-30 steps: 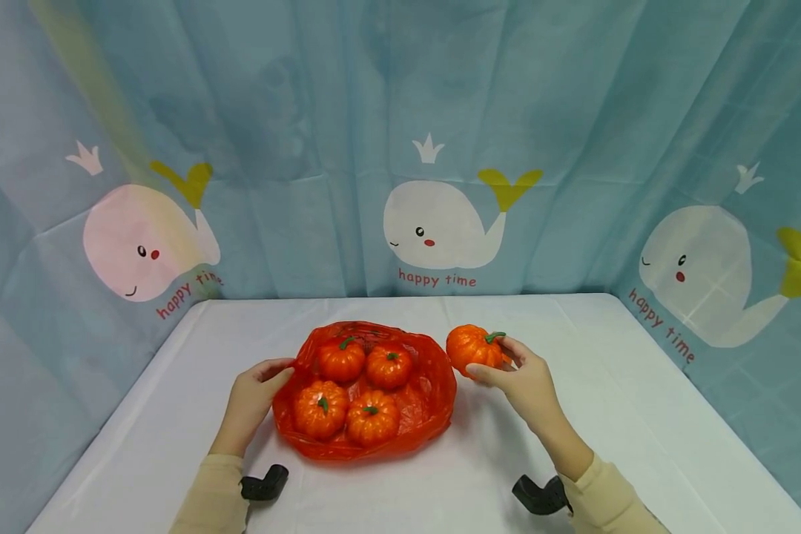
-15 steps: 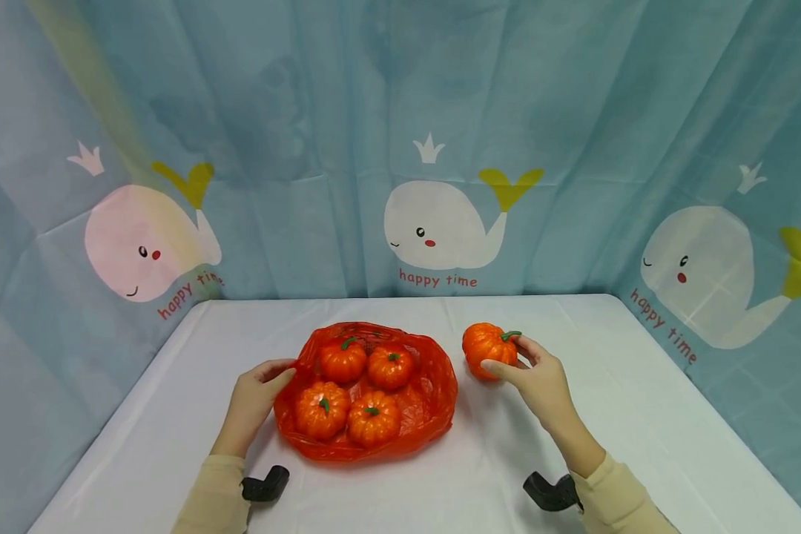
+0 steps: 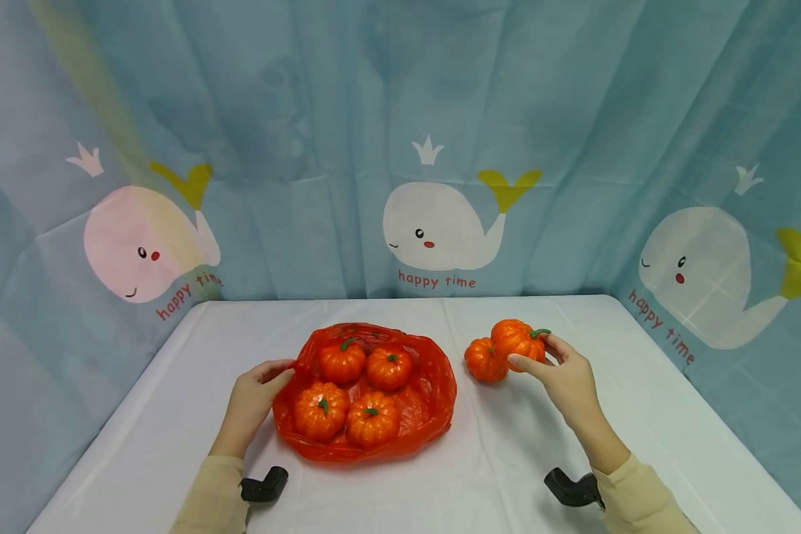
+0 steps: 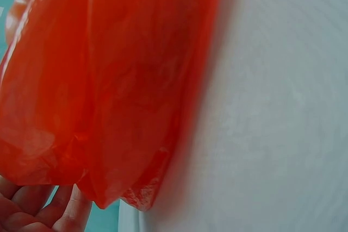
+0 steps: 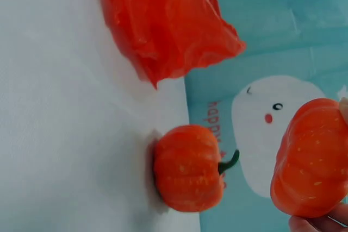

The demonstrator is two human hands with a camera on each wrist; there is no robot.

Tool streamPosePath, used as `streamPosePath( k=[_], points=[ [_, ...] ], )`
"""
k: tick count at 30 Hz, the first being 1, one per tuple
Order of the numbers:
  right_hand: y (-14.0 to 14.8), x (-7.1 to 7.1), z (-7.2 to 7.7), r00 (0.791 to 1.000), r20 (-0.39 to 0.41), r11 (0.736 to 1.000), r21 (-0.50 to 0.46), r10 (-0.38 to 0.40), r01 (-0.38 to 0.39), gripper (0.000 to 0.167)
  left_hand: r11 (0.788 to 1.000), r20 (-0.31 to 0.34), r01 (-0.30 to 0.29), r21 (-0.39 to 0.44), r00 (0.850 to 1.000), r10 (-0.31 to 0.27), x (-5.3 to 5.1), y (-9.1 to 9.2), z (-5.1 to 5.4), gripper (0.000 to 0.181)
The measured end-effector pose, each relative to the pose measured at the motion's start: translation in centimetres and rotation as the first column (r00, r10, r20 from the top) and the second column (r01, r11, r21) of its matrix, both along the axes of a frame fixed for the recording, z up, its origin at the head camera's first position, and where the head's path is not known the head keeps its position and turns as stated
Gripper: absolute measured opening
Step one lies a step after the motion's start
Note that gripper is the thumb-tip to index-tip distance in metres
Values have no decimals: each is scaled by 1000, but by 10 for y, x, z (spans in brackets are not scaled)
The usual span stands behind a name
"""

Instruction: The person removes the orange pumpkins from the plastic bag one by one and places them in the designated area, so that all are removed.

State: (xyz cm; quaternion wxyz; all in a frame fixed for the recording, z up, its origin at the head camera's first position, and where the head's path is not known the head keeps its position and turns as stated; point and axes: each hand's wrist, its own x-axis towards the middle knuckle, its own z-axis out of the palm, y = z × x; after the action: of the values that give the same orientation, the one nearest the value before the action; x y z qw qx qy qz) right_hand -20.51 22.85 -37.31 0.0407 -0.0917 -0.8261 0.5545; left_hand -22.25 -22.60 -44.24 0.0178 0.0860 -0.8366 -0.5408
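In the head view, my left hand pinches the left rim of a red plastic bag, which stands wide open on the table. Several small orange pumpkins with green stems sit inside it. My right hand grips another pumpkin between thumb and fingers, off the table and right of the bag. Just left of that one, a pumpkin rests on the tabletop; the right wrist view shows the held pumpkin apart from the resting pumpkin. Bag film fills much of the left wrist view.
A white cloth covers the table. Behind it and along both sides hangs a blue curtain printed with whales. Black curved pieces are worn at both wrists.
My right hand has carried its pumpkin rightward, away from the bag. The pumpkin on the table, hidden behind it before, now shows. My left hand stays at the bag's rim.
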Motion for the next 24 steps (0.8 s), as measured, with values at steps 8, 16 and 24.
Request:
streamPosePath(
  k=[8, 16, 24],
  points=[
    [14, -1, -3, 1000, 3, 999, 44, -29, 28, 94, 1000, 1, 6, -1, 1000, -6, 0, 0, 0, 48],
    [21, -6, -9, 996, -16, 995, 42, -86, 87, 92, 1000, 8, 7, 0, 1000, -7, 0, -1, -1, 49],
    [32, -15, -19, 992, -28, 991, 57, -121, 122, 89, 1000, 3, 4, 0, 1000, -4, 0, -1, -3, 49]
  ],
)
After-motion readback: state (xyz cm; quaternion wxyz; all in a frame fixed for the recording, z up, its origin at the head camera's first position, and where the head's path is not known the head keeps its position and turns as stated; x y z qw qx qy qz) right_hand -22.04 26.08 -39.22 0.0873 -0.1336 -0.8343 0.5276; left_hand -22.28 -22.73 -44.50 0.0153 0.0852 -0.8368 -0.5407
